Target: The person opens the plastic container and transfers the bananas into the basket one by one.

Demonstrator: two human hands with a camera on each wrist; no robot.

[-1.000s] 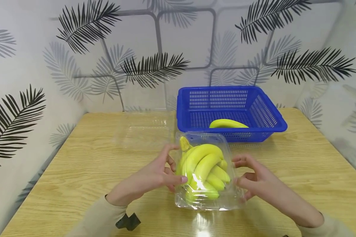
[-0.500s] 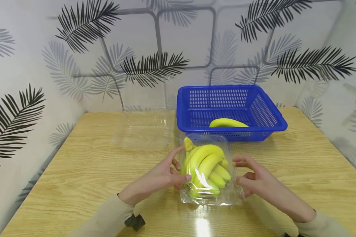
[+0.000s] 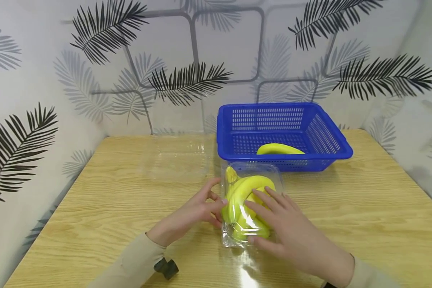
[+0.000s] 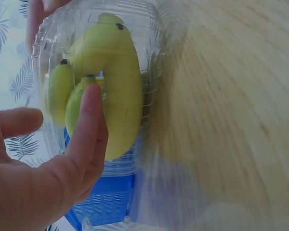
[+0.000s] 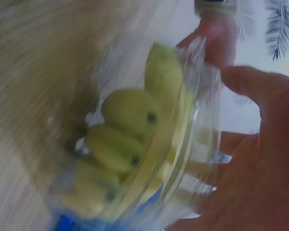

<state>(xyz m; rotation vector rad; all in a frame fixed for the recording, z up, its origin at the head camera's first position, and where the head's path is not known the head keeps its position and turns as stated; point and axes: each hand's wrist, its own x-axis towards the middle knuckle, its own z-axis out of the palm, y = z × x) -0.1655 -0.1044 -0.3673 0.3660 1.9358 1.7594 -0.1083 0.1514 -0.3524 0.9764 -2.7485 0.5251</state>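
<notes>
A clear plastic clamshell box (image 3: 227, 241) full of yellow bananas (image 3: 246, 192) sits closed on the table in the head view. My right hand (image 3: 291, 226) lies over the lid's right part with spread fingers, hiding some bananas. In the right wrist view its palm and thumb (image 5: 245, 79) extend along the box's top. At the left side is my left hand (image 3: 198, 210), thumb near the top edge. The left wrist view shows its fingers (image 4: 84, 134) stretched along the side wall, not wrapped round the box.
A blue plastic basket (image 3: 234, 157) with one banana (image 3: 279, 149) stands behind the box. Left of it, an opened clear clamshell box (image 3: 180, 164) lies on the wooden table (image 3: 104, 208), its lid against the patterned wall (image 3: 223, 48).
My right hand has moved from the box's right side onto its lid, fingers spreading. The box shifted slightly right and away, with the left hand staying at its side.
</notes>
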